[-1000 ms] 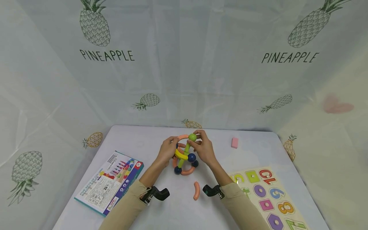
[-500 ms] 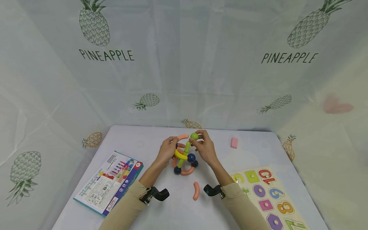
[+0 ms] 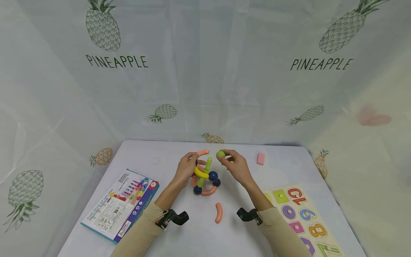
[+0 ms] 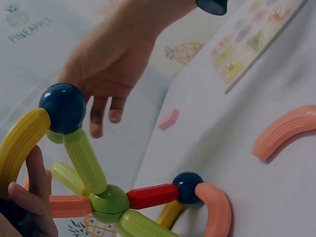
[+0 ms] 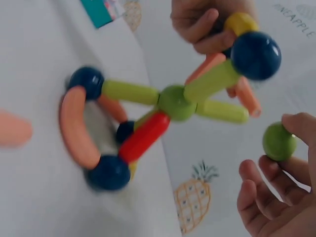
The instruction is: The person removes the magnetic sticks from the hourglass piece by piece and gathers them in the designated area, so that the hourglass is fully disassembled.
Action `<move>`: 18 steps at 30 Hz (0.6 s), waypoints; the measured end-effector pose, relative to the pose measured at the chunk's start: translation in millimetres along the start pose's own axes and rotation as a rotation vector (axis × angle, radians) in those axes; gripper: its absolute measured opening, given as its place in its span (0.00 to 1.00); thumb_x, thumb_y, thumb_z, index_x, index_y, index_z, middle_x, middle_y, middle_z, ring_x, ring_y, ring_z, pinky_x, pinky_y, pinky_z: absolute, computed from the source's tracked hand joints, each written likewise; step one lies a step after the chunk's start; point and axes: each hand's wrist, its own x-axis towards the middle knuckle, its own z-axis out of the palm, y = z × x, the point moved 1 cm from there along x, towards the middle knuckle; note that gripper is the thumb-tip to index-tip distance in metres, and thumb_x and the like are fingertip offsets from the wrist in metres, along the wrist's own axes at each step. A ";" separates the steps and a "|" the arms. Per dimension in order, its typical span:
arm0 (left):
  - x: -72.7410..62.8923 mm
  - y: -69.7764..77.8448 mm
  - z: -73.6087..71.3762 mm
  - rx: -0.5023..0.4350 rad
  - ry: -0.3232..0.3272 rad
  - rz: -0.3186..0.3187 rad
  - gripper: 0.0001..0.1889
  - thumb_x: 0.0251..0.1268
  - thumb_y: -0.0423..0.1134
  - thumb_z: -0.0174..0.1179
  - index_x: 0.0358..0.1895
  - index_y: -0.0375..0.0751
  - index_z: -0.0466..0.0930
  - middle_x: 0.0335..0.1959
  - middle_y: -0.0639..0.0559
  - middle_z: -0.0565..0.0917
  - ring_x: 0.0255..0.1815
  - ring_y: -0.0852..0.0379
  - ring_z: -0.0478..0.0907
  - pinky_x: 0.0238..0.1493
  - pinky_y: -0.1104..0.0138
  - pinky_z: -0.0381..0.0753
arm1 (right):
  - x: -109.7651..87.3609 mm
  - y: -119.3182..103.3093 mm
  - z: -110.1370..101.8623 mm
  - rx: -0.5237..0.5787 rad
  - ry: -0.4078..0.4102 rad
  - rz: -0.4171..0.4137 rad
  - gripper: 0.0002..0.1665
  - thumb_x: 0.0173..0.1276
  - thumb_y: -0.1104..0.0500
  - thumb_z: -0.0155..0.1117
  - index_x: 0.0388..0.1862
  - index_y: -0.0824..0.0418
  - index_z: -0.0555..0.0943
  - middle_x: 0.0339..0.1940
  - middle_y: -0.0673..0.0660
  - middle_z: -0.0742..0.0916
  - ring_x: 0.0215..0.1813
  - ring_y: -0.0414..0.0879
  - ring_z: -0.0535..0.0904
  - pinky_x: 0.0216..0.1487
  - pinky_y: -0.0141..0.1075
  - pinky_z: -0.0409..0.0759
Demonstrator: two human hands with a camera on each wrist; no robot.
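A toy built of coloured rods and balls stands on the table, its green middle ball (image 5: 177,102) joined to light green rods and a red rod (image 4: 153,195). My left hand (image 3: 186,166) grips its upper left side, by the yellow curved rod (image 4: 22,143) and a dark blue ball partly hidden by the fingers. Another dark blue ball (image 5: 256,56) caps the yellow rod's other end. My right hand (image 3: 238,167) pinches a loose green ball (image 5: 279,141) between thumb and fingertips, apart from the toy and right of a bare light green rod end (image 3: 209,161).
One salmon curved rod (image 3: 218,213) lies loose in front of the toy. A pink block (image 3: 260,159) sits at the back right. On the left lies a printed box (image 3: 120,205); a number puzzle board (image 3: 303,217) lies under and beside the right forearm.
The green ball has come off the end of the light green rod, and my right hand has carried it to the right. My left hand keeps its grip on the toy.
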 end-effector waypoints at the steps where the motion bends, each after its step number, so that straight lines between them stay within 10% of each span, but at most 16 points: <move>1: -0.4 0.1 0.2 0.000 0.002 0.000 0.22 0.81 0.50 0.45 0.66 0.40 0.72 0.42 0.45 0.88 0.23 0.55 0.83 0.19 0.67 0.74 | -1.1 1.8 -2.9 -0.021 -0.017 0.001 0.27 0.69 0.38 0.66 0.60 0.50 0.82 0.52 0.52 0.84 0.48 0.50 0.82 0.40 0.40 0.83; 18: -1.0 0.0 -1.3 0.005 -0.011 -0.005 0.23 0.81 0.49 0.45 0.69 0.41 0.69 0.42 0.46 0.89 0.23 0.56 0.82 0.21 0.63 0.74 | -26.5 55.0 -23.5 -0.250 -0.453 0.056 0.16 0.67 0.49 0.70 0.50 0.54 0.85 0.41 0.48 0.86 0.41 0.44 0.79 0.40 0.38 0.77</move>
